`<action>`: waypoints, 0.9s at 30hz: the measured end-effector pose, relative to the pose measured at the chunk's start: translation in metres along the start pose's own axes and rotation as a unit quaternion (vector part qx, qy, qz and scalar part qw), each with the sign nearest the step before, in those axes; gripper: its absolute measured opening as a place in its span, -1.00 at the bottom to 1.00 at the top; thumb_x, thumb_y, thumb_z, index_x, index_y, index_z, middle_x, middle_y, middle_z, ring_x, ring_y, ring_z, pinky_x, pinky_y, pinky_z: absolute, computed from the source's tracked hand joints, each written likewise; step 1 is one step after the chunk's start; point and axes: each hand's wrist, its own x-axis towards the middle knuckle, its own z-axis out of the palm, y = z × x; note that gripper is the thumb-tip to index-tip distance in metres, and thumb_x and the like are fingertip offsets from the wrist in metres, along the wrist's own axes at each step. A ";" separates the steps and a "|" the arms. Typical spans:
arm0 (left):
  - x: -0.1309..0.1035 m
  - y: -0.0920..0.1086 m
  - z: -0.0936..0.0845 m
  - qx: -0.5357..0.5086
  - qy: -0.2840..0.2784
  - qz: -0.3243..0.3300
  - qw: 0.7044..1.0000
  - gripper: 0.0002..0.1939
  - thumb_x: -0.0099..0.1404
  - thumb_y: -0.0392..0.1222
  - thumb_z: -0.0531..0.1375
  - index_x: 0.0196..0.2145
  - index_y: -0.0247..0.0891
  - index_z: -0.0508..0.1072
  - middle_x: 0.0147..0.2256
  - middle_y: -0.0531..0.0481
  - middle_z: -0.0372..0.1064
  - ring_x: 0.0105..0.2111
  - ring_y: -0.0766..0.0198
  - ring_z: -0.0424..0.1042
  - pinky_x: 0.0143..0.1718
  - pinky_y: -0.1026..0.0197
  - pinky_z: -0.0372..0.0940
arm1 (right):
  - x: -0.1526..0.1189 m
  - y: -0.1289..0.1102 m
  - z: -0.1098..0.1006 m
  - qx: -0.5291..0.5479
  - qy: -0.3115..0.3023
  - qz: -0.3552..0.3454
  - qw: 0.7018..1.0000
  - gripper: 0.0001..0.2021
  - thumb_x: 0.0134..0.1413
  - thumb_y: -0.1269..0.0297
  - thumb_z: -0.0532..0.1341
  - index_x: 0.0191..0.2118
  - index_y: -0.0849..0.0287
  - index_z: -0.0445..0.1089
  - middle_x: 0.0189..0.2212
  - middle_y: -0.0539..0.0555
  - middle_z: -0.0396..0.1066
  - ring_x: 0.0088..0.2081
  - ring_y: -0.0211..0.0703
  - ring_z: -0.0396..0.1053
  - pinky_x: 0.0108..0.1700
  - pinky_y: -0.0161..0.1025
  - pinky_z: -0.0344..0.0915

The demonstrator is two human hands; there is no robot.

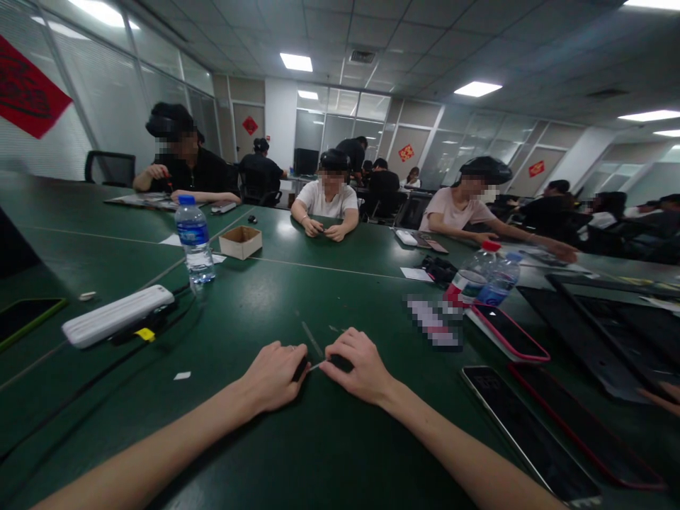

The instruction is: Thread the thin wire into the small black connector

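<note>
Low over the green table (234,446), my left hand (273,375) is closed around a small black piece (301,368). My right hand (361,363) faces it, thumb and fingers closed on another small black piece (341,362). A thin pale strip (315,366) spans the short gap between the two hands. Whether it joins both black pieces I cannot tell, and their kind does not show because my fingers cover most of them. A small white scrap (182,375) lies on the table left of my left hand.
A white power strip (120,315) with black cables and a water bottle (194,241) stand left, near an open box (241,242). Phones (523,432) and a red-capped bottle (472,273) are at right. Several people sit around; a person (326,202) faces me across the table.
</note>
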 end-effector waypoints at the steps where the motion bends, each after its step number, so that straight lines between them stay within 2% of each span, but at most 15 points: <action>1: 0.001 0.000 0.001 0.005 -0.004 -0.009 1.000 -0.82 0.38 -0.13 -0.06 -0.28 -0.21 0.28 -0.37 -0.06 0.45 -0.41 0.13 0.42 -0.31 0.12 0.21 | -0.001 -0.001 0.000 0.005 -0.017 -0.026 1.000 -0.76 0.14 0.04 0.17 -0.31 0.11 0.43 -0.33 0.03 0.41 -0.26 -0.16 0.24 -0.25 -0.21 0.09; 3: 0.002 -0.001 0.001 0.009 -0.010 -0.015 1.000 -0.83 0.37 -0.13 -0.05 -0.28 -0.21 0.28 -0.37 -0.06 0.45 -0.40 0.11 0.43 -0.31 0.11 0.22 | -0.001 -0.003 0.000 0.009 -0.037 -0.056 0.998 -0.76 0.12 0.04 0.18 -0.30 0.10 0.43 -0.33 0.03 0.41 -0.27 -0.17 0.24 -0.24 -0.21 0.10; 4: 0.002 -0.001 0.001 0.009 -0.010 -0.011 1.000 -0.83 0.36 -0.13 -0.04 -0.28 -0.21 0.28 -0.36 -0.06 0.46 -0.39 0.11 0.43 -0.30 0.10 0.22 | -0.001 -0.004 0.000 0.007 -0.032 -0.049 0.998 -0.76 0.13 0.04 0.17 -0.30 0.10 0.43 -0.33 0.04 0.41 -0.27 -0.16 0.24 -0.25 -0.21 0.09; 8: 0.002 0.000 -0.001 0.011 -0.009 -0.010 1.000 -0.81 0.36 -0.09 -0.03 -0.25 -0.22 0.29 -0.33 -0.07 0.46 -0.38 0.11 0.43 -0.29 0.10 0.24 | 0.001 -0.003 0.002 -0.008 0.022 0.031 0.999 -0.76 0.17 0.07 0.15 -0.30 0.13 0.42 -0.32 0.07 0.42 -0.24 -0.13 0.24 -0.26 -0.22 0.09; 14: 0.002 0.000 0.001 0.021 -0.001 -0.014 1.000 -0.76 0.38 -0.06 -0.07 -0.26 -0.22 0.30 -0.34 -0.08 0.46 -0.41 0.12 0.42 -0.31 0.11 0.24 | 0.002 -0.001 0.005 -0.030 0.028 0.073 0.996 -0.76 0.18 0.06 0.14 -0.29 0.11 0.42 -0.31 0.06 0.43 -0.22 -0.12 0.25 -0.26 -0.22 0.09; 27: 0.002 0.000 0.002 0.010 0.007 -0.017 1.000 -0.75 0.37 -0.04 -0.07 -0.28 -0.22 0.30 -0.38 -0.07 0.44 -0.45 0.14 0.40 -0.33 0.10 0.23 | 0.001 -0.001 0.006 -0.039 0.014 0.078 0.996 -0.73 0.21 0.04 0.10 -0.28 0.11 0.42 -0.30 0.08 0.42 -0.24 -0.12 0.27 -0.29 -0.22 0.11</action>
